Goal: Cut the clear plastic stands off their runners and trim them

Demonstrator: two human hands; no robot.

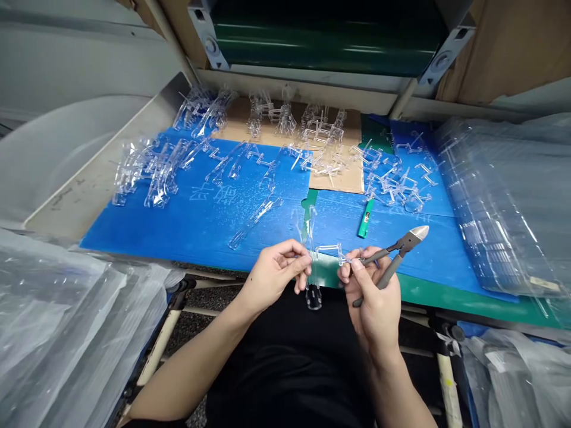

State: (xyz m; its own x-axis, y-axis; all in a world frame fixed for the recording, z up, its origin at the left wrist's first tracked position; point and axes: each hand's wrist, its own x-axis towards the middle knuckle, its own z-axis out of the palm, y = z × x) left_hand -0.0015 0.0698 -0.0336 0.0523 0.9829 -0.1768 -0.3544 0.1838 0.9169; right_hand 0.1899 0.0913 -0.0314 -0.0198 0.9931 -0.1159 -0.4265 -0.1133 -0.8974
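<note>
My left hand (277,271) is closed in a pinch on one end of a clear plastic moulded piece (328,252) held over the near table edge. My right hand (373,296) pinches the other end of that piece with thumb and forefinger, and its palm grips the grey handles of a pair of side cutters (401,246) whose metal jaws point up and to the right. A clear part (311,221) sticks up from the piece between my hands, and another bit (313,297) hangs below it.
Blue corrugated sheets (214,220) cover the table, strewn with several clear plastic parts (151,166) on the left and sprue scraps (397,178) on the right. A green marker (366,217) lies mid-table. Cardboard (343,175) lies behind. Plastic bags (508,202) flank both sides.
</note>
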